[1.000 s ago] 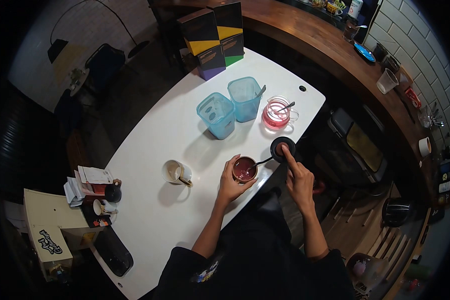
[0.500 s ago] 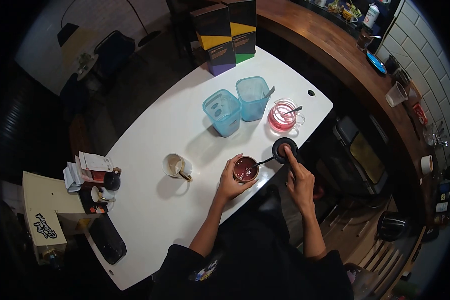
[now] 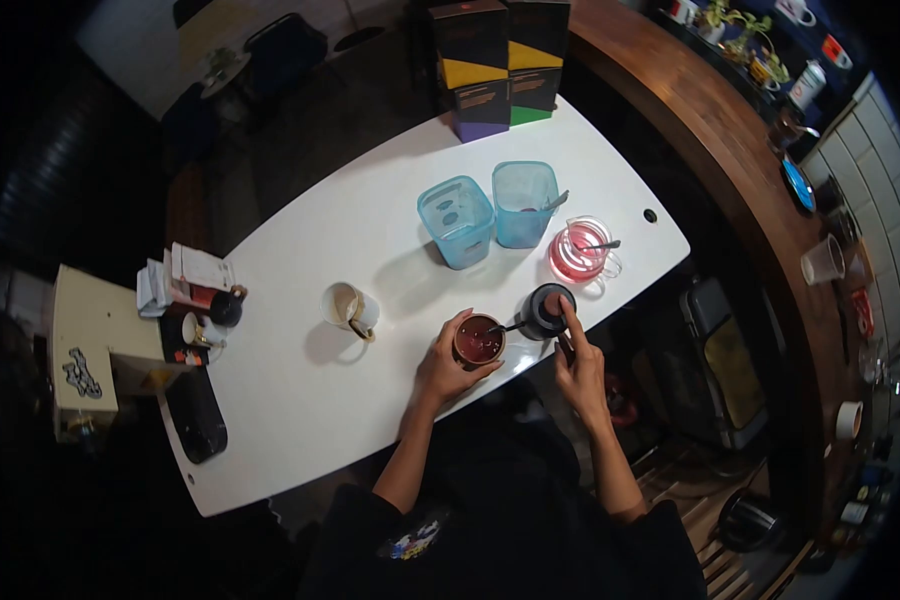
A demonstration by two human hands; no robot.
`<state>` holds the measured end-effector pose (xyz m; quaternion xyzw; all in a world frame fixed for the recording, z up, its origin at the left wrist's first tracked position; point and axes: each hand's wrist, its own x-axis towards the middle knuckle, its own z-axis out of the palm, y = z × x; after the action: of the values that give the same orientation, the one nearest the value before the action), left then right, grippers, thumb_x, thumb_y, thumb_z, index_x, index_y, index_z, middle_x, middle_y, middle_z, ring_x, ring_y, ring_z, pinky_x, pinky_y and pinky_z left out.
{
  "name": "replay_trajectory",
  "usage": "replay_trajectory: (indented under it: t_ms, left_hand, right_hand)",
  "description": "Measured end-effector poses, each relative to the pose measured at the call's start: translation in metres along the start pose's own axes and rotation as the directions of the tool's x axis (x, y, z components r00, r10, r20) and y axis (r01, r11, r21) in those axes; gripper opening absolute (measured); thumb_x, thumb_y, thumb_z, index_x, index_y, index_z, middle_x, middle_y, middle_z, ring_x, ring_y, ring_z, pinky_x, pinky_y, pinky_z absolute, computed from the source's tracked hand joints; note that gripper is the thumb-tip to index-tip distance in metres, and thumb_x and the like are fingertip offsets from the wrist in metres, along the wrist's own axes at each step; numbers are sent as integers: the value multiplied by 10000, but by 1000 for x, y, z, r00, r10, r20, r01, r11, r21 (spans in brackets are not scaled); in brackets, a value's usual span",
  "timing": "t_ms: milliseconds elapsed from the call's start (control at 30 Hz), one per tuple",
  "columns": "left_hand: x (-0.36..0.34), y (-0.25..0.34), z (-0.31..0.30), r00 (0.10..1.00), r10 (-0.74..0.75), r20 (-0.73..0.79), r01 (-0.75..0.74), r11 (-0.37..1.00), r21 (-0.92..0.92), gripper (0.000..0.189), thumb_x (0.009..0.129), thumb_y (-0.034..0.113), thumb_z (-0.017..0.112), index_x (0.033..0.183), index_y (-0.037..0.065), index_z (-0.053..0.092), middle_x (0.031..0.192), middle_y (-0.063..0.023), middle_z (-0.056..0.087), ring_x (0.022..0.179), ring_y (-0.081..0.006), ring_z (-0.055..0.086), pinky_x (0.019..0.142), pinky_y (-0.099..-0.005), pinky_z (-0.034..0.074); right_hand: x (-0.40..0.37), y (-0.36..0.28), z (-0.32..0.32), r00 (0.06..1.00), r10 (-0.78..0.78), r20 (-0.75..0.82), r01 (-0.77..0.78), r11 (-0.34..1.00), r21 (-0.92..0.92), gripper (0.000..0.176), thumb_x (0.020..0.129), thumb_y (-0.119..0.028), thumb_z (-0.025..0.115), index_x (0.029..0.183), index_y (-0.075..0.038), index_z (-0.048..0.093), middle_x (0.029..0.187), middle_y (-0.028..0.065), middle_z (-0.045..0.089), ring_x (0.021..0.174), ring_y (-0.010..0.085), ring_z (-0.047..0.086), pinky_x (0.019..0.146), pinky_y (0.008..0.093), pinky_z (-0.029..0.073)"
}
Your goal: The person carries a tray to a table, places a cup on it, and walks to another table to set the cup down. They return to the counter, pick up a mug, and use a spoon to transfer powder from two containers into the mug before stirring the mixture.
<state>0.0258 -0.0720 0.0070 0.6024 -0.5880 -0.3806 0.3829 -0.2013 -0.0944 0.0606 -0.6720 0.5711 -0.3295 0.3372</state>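
My left hand [image 3: 442, 362] curls around a brown-rimmed cup [image 3: 480, 341] with dark red liquid inside. Bubbles or glints show on its surface. In my right hand [image 3: 581, 378] is the handle of a small black gooseneck kettle [image 3: 547, 312], its index finger pressed on the lid's brown knob. The kettle's thin spout reaches left over the cup's rim. Just beyond the kettle stands a glass jug [image 3: 578, 252] of pink-red liquid, with a spoon [image 3: 600, 245] in it. A white mug [image 3: 349, 307] with a gold handle stands left of the cup.
Two translucent blue containers [image 3: 457, 222] stand toward the back of the white table [image 3: 300, 420], one with a spoon in it. Stacked black boxes [image 3: 475, 45] are at the far end. A wooden counter [image 3: 725, 120] curves along the right. Papers [image 3: 202, 268] lie at the left edge.
My view has tilted, shifting the table in the frame. The kettle has come nearer the cup, and more of its side shows. Both hands keep their holds.
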Motion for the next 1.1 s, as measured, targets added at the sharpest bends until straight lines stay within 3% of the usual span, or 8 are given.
replay_trajectory:
  t_ms: [300, 500, 633, 833, 867, 967, 1033, 1100]
  left_hand:
    - [-15, 1, 13, 932, 34, -360, 31, 985, 171, 897, 637, 260, 904, 1350, -9, 432, 1242, -172, 558, 1140, -270, 593, 968, -381, 497]
    - [-31, -2, 8, 835, -82, -544, 125, 991, 43, 930, 651, 246, 898, 1388, -17, 396, 1270, -200, 565, 1173, -303, 583, 987, -398, 483]
    - [-40, -2, 4, 771, -194, -606, 203, 978, -54, 968, 673, 169, 889, 1435, -31, 327, 1321, -191, 527, 1226, -258, 540, 1018, -373, 467]
    - [-54, 9, 13, 674, -144, -725, 212, 977, 3, 1033, 617, 285, 926, 1426, 15, 343, 1299, -207, 534, 1219, -320, 541, 999, -412, 467]
    - [-62, 14, 15, 683, -163, -712, 219, 976, -12, 922, 706, 178, 875, 1440, 31, 337, 1394, -185, 461, 1296, -273, 475, 1034, -408, 455]
    - [-86, 11, 22, 615, -169, -770, 132, 985, -110, 818, 723, 191, 862, 1388, 27, 415, 1337, -187, 518, 1267, -301, 509, 992, -415, 473]
    - [-111, 18, 24, 567, -185, -803, 110, 983, -149, 646, 804, 109, 788, 1354, 21, 462, 1315, -160, 544, 1259, -271, 522, 995, -400, 473]
    - [-144, 14, 25, 517, -265, -814, -60, 937, -343, 522, 866, 63, 718, 1333, 18, 491, 1265, -126, 582, 1220, -235, 552, 983, -360, 480]
  right_hand:
    - [38, 20, -3, 976, -109, 187, 99, 993, 62, 772, 821, 93, 522, 1513, -149, 281, 886, 232, 667, 766, 398, 663, 681, 350, 492]
    - [59, 32, 8, 958, -207, 199, 190, 976, 101, 741, 828, 93, 475, 1513, -102, 268, 902, 257, 666, 687, 416, 649, 622, 388, 496]
    - [69, 33, 16, 940, -304, 155, 299, 953, 54, 753, 825, 82, 480, 1517, -105, 253, 901, 268, 668, 685, 413, 651, 603, 424, 487]
    - [80, 28, 20, 928, -288, 237, 298, 955, -7, 797, 806, 62, 490, 1529, -124, 214, 893, 271, 667, 716, 421, 651, 615, 443, 482]
    - [81, 29, 22, 932, -302, 201, 307, 952, 2, 793, 820, 76, 506, 1527, -164, 240, 928, 271, 662, 764, 410, 663, 655, 437, 496]
    - [86, 35, 28, 918, -359, 172, 367, 930, -19, 817, 827, 82, 527, 1533, -204, 232, 999, 269, 653, 809, 415, 663, 684, 450, 502]
    - [86, 28, 25, 937, -243, 249, 292, 939, -182, 848, 825, 72, 530, 1544, -213, 182, 1014, 270, 655, 816, 422, 661, 680, 460, 498]
    - [86, 29, 23, 909, -286, 303, 360, 905, -228, 861, 836, 27, 576, 1547, -135, 118, 1163, 301, 605, 887, 447, 644, 732, 469, 496]
